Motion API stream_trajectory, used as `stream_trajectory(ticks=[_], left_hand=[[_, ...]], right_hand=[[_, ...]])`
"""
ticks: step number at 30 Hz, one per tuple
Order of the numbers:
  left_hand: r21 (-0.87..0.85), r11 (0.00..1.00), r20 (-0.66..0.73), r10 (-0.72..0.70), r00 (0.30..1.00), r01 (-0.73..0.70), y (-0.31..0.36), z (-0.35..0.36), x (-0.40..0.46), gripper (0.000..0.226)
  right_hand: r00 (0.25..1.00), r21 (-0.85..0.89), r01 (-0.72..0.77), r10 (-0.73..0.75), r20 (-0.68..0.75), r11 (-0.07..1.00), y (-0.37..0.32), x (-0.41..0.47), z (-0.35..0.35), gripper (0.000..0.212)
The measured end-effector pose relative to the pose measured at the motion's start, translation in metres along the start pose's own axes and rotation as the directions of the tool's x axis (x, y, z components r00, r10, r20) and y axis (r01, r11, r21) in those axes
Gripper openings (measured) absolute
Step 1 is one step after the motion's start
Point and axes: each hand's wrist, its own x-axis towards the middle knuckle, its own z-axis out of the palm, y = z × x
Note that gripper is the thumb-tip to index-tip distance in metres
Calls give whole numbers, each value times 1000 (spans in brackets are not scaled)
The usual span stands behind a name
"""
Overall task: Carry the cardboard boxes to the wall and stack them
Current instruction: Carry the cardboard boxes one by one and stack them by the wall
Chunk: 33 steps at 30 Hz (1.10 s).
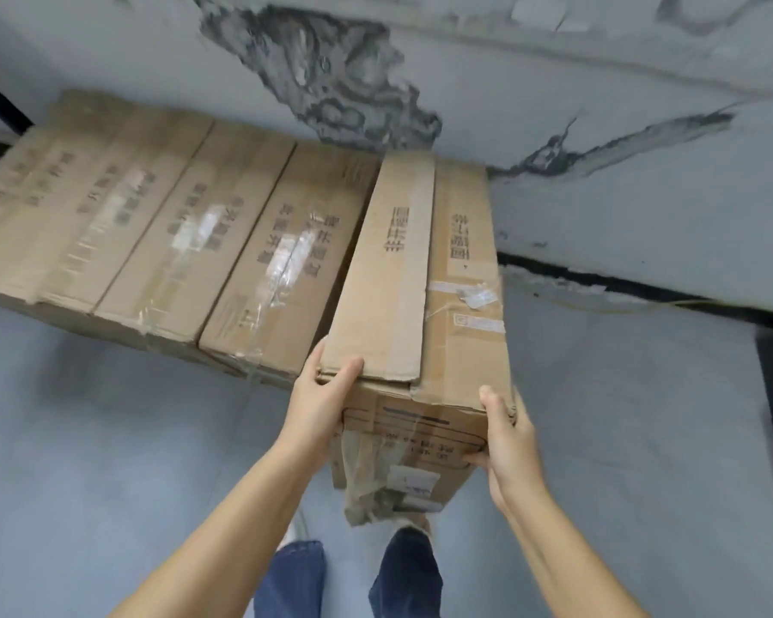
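Left hand [320, 394]: clasps the near left corner of the long cardboard box [425, 296].
Right hand [507, 432]: grips its near right edge.
Box: creased, taped.

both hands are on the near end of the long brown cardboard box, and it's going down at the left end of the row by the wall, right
Not quite. Both hands, left hand and right hand, grip the near end of the long brown cardboard box, but the head view shows it at the right end of the row of cardboard boxes.

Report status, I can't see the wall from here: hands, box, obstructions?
Left hand, right hand gripping carried box. Beside boxes at wall. Nothing blocking.
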Motion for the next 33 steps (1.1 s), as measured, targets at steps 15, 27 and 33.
stream_trajectory(ticks=[15, 27, 33], left_hand=[[-196, 829, 38, -527, 849, 523, -153, -65, 143, 23], [-623, 664, 27, -510, 860, 414, -109, -60, 197, 40], [-423, 812, -28, -456, 890, 403, -73, -68, 144, 17]], right_hand=[[965, -84, -256, 259, 34, 963, 155, 105, 73, 53], [952, -133, -247, 266, 149, 960, 115, 179, 108, 66], [936, -231, -264, 306, 173, 937, 70, 136, 73, 61]])
